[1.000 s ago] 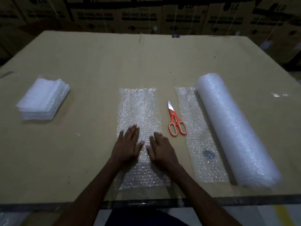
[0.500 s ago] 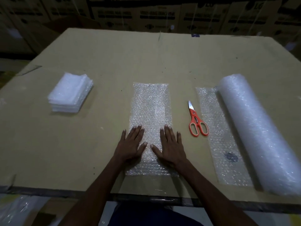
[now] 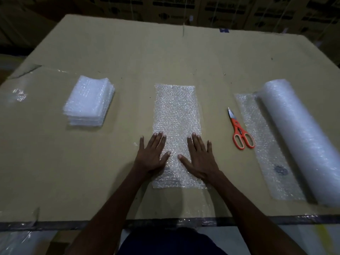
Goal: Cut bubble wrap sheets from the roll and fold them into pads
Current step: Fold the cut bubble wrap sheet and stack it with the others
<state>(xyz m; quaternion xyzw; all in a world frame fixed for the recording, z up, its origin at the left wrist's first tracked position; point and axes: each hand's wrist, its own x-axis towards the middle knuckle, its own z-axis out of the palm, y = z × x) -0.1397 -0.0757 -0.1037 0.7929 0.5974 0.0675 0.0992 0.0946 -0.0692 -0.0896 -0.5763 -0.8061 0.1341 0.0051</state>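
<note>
Left hand [image 3: 153, 155]: laid flat, fingers straight, on the sheet's left edge.
Right hand [image 3: 199, 157]: laid flat likewise, right side.
Sheet [image 3: 177, 115]: spread mid-desk [image 3: 128, 57].
Scissors [image 3: 239, 130]: placed just left of the roll [image 3: 301, 137].

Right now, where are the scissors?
In the head view the orange-handled scissors lie on the cardboard table, right of the sheet under both hands, their handles resting on the edge of the unrolled strip beside the bubble wrap roll.

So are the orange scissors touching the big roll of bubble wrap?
Apart. The head view shows the scissors lying at the left edge of the unrolled strip, with a stretch of that strip between them and the roll.
</note>
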